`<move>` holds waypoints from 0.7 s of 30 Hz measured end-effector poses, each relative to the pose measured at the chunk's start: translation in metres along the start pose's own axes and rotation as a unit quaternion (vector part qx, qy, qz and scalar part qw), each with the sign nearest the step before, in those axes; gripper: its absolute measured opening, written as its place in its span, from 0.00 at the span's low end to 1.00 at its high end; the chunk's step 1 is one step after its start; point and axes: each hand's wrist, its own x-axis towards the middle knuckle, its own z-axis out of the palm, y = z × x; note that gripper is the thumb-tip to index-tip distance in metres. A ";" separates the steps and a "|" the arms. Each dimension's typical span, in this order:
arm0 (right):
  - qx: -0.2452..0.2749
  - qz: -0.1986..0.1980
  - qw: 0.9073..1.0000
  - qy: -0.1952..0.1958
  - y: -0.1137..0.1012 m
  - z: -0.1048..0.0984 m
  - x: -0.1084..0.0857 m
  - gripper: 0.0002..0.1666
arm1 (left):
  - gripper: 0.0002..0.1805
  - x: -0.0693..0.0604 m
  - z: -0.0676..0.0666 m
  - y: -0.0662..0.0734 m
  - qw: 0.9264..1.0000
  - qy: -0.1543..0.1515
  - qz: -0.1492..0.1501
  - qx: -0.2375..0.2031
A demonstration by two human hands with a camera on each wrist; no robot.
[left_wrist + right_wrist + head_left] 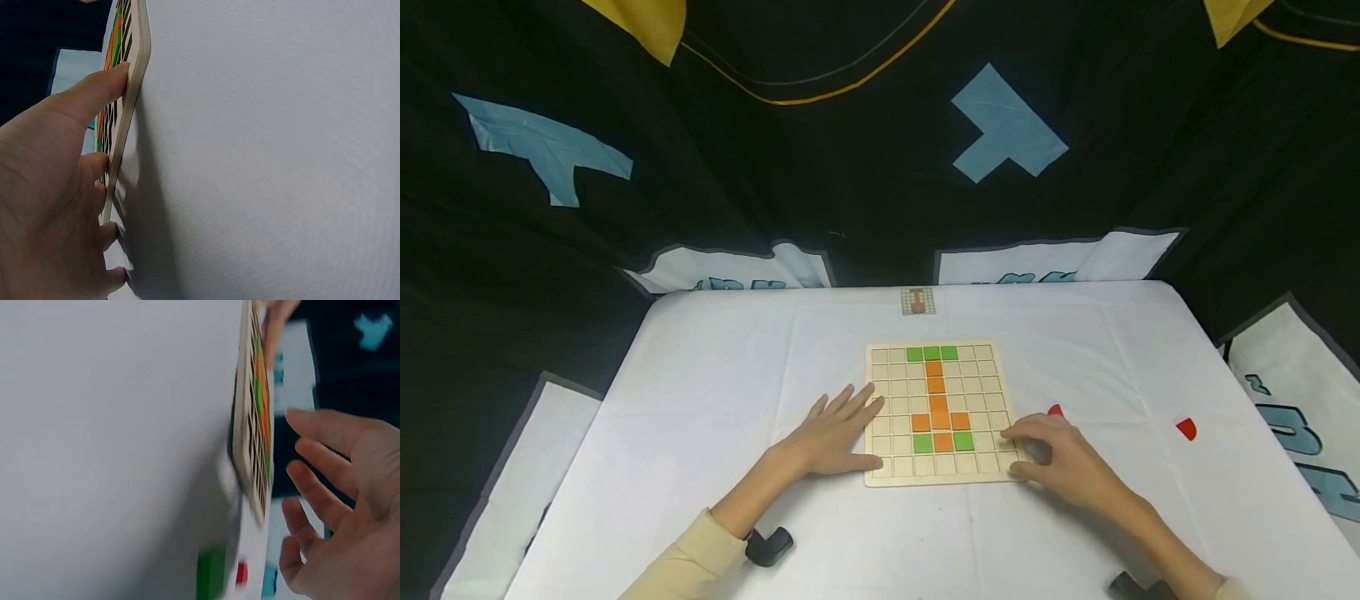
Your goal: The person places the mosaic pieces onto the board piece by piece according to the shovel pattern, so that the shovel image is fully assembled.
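Note:
A pale wooden grid board [891, 479] lies on the white-covered table, bearing green tiles [932, 353] and orange tiles [938, 404] in several of its squares. My left hand [831, 437] is spread at the board's left side, with thumb and some fingertips touching its edge. Near the lower right edge is my right hand [1067, 462], its fingers loosely bent and nothing between them. In the right wrist view those fingers stand apart from the board [240, 434]. A green piece [211, 573] lies below the right hand there; the head view hides it.
One red piece [1056, 410] shows partly behind the right hand; another red piece [1186, 429] lies farther right. A small card [918, 301] with a similar grid pattern is at the table's far edge. Black cloth [850, 183] hangs beyond the table.

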 end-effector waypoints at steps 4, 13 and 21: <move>0.009 0.044 0.999 -0.014 0.015 -0.021 -0.019 0.25 | 0.51 0.000 0.000 -0.001 1.000 0.002 0.003 -0.002; -0.003 0.092 0.995 -0.022 0.045 -0.035 -0.051 0.26 | 0.50 0.001 0.001 -0.001 1.000 0.004 0.001 0.002; -0.010 0.107 0.993 -0.040 0.050 -0.037 -0.057 0.24 | 0.51 0.000 0.000 0.000 1.000 -0.001 0.000 0.002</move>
